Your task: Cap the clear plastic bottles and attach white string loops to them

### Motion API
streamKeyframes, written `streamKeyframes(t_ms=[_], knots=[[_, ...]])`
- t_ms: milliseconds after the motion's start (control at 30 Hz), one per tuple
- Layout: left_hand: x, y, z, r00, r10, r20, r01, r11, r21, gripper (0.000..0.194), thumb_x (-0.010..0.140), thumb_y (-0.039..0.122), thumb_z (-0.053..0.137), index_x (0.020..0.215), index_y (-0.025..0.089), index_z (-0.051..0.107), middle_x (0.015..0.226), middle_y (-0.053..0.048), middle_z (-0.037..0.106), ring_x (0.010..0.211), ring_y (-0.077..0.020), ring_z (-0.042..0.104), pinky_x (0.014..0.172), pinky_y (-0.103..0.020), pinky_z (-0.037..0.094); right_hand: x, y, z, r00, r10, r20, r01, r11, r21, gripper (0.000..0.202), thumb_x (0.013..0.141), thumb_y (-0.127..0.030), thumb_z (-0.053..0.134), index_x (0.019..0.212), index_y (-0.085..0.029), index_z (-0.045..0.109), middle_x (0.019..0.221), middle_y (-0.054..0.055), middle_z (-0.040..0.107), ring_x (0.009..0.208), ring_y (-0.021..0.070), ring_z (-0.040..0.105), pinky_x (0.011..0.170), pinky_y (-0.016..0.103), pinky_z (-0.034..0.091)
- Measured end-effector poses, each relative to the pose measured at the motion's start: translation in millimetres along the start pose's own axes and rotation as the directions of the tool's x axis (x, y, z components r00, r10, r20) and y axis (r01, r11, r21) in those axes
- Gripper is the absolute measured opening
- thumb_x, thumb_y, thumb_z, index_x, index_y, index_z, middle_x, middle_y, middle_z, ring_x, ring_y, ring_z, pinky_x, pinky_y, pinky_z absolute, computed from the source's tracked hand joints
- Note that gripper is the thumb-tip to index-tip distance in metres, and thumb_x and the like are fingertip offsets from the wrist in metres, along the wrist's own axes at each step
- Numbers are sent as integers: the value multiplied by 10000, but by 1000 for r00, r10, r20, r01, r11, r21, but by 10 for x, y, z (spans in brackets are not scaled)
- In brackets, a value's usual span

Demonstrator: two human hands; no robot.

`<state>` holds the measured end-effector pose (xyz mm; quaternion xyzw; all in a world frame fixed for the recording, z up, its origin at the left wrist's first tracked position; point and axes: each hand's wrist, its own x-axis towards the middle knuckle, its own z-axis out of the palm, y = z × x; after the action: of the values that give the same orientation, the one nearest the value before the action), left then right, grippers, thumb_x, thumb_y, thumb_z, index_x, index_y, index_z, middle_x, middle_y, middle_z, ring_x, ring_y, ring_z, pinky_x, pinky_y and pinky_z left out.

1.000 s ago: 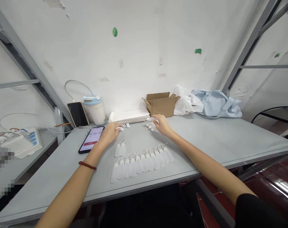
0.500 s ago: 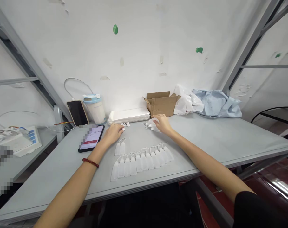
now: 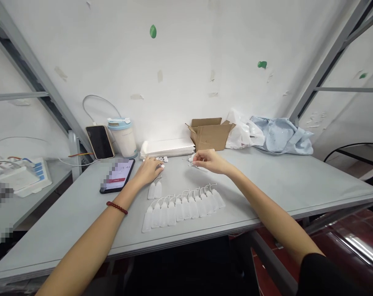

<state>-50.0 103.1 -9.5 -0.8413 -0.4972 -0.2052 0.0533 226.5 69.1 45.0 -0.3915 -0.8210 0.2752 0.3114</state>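
My left hand rests on the table, thumb and fingers closed on a small white cap. Beyond its fingertips lie several more white caps. On the right, my right hand pinches at a small translucent bottle, mostly hidden by the fingers. Other thin white strap ends show beside that grip. Nearer to me, several flat translucent bottles with thin straps lie side by side in a slanting row. A separate pair of bottles lies just below my left hand.
A phone lies left of my left hand. Behind stand another phone, a blue-lidded cup, a white stack, an open cardboard box, a plastic bag and light blue cloth. A power strip lies far left.
My right hand has turned, its fingers now pinching where they lay spread over a translucent bottle. My left hand stays by the caps. The view has shifted slightly.
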Motion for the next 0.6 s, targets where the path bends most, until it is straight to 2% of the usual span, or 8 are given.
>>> streamKeyframes(t_ms=[67,133,200,267,367,467,600], knots=[[7,23,-21,1000,-26,-14,25,998,-61,285,813,286,474,968,159,678,928,-103,673,950,-273,557,878,-408,431,-59,-116,98,995,-54,82,49,997,66,143,817,-269,544,821,-144,612,757,27,616,686,127,551,632,250,426],[13,52,-41,998,-57,-32,53,992,-115,307,804,272,468,996,141,668,940,-104,681,949,-271,569,865,-394,438,-100,-223,236,976,-135,173,126,990,57,202,856,-274,511,990,-165,617,857,42,628,773,139,565,660,248,428],[21,79,-53,996,-68,-48,61,988,-139,318,796,266,464,1007,137,665,948,-98,686,948,-267,576,858,-382,441,-104,-312,375,919,-212,332,211,977,40,291,903,-265,446,1159,-213,575,937,49,614,793,135,558,692,253,433],[31,101,-55,996,-63,-58,55,988,-142,323,792,266,459,1007,140,665,944,-90,690,942,-262,580,858,-374,441,-66,-373,487,882,-233,410,266,964,-24,336,930,-256,401,1233,-238,544,924,49,579,773,135,537,746,275,433],[46,121,-53,996,-60,-67,51,990,-133,328,791,268,451,1008,145,664,931,-85,694,932,-257,587,865,-371,440,33,-399,596,842,-234,486,311,947,-84,374,943,-240,378,1293,-240,509,812,42,547,835,166,512,796,294,420],[51,135,-65,996,-56,-67,47,991,-128,330,795,274,447,1008,144,663,933,-87,695,939,-257,589,877,-374,439,100,-369,658,810,-221,543,338,933,-125,397,933,-295,417,1322,-262,488,721,36,528,896,208,473,833,334,401],[48,146,-90,995,-69,-69,59,989,-136,327,806,292,449,1006,147,663,934,-90,693,944,-254,589,885,-375,437,101,-330,688,812,-179,556,328,927,-181,427,897,-404,471,1310,-302,502,778,58,531,885,227,432,855,383,384]])
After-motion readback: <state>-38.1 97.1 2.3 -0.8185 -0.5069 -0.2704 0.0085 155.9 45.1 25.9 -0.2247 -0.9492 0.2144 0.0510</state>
